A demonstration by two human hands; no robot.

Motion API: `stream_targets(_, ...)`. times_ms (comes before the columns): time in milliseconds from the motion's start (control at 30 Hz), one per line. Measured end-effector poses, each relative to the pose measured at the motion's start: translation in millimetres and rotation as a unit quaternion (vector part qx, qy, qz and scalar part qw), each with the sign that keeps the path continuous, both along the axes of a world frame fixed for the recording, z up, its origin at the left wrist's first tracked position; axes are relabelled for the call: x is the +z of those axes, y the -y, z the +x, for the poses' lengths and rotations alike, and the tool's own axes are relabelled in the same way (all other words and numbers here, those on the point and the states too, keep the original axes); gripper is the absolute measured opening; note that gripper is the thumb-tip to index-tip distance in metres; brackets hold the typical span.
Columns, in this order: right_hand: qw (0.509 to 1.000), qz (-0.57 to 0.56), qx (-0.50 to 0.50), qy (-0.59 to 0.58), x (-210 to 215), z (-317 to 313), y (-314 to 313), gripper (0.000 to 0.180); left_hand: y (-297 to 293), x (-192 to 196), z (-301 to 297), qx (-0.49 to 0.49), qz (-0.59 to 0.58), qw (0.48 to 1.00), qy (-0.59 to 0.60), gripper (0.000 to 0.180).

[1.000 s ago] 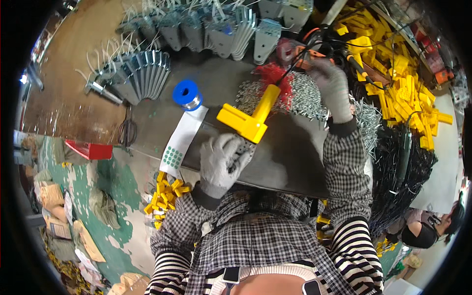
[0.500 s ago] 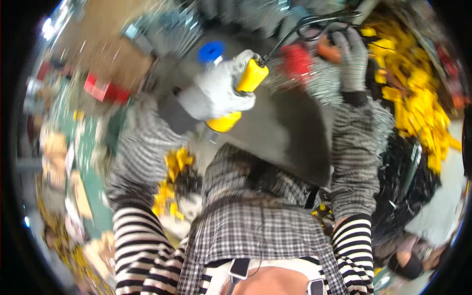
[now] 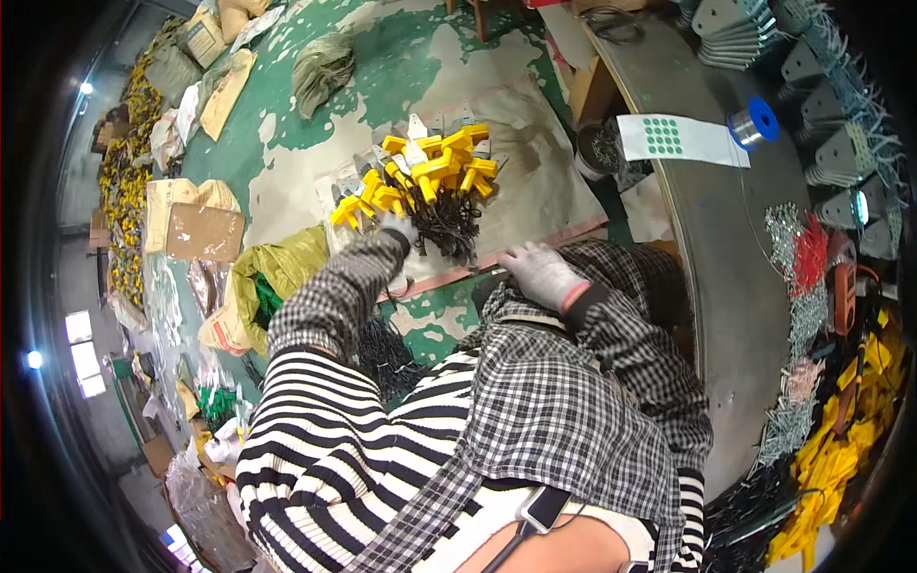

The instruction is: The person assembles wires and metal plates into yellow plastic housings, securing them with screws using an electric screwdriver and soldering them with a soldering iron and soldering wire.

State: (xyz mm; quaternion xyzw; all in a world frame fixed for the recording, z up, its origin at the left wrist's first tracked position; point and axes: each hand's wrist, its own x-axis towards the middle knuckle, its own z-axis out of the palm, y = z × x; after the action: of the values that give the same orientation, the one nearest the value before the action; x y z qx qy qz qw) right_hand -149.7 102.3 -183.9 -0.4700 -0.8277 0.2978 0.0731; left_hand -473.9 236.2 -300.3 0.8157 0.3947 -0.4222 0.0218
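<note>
**Left hand down at the floor pile of yellow parts**

Person twists left, away from the worktop [image 3: 726,286]. Left hand [image 3: 396,226], gloved, is at the near edge of the heap of yellow plastic pieces with black leads [image 3: 430,186], on the sheet [image 3: 535,143] on the floor beside the worktop's left edge. Fingers mostly hidden by the sleeve; can't tell if it's closed on a piece. Right hand [image 3: 540,272], gloved, lies loosely open, palm down, by the sheet's near edge, holding nothing. Looks like a fetch or drop-off step. Next move needs a firm pinch on one piece without snagging the tangled leads.
</note>
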Motion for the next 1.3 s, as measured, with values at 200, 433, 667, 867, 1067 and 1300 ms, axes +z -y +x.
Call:
stream_targets(200, 0.980, -0.050, -0.190, -0.027, 93, 86, 35, 0.038, 20, 100, 165, 0.026, -0.032, 0.902, 0.429, 0.035)
stream_targets(433, 0.940, 0.027, -0.306, -0.146, 137, 84, 86, 0.039, 52, 357, 447, -0.221, -0.022, 0.647, 0.729, 0.021)
stream_targets(667, 0.865, 0.108, -0.465, -0.155, 196, 106, 151, 0.028, 68, 340, 691, -0.176, 0.044, 0.870, 0.458, 0.052)
stream_targets(867, 0.751, 0.135, -0.617, -0.195, 217, 151, 224, 0.022, 49, 308, 720, -0.145, 0.014, 0.860, 0.489, 0.060)
stream_targets(1067, 0.495, 0.271, -0.818, 0.109, 199, 310, 273, 0.013, 108, 345, 610, -0.172, -0.151, 0.682, 0.695, 0.050)
stream_targets(1300, 0.522, -0.041, -0.844, 0.119, 210, 425, 252, 0.040, 140, 323, 478, -0.449, -0.153, 0.819, 0.323, 0.081)
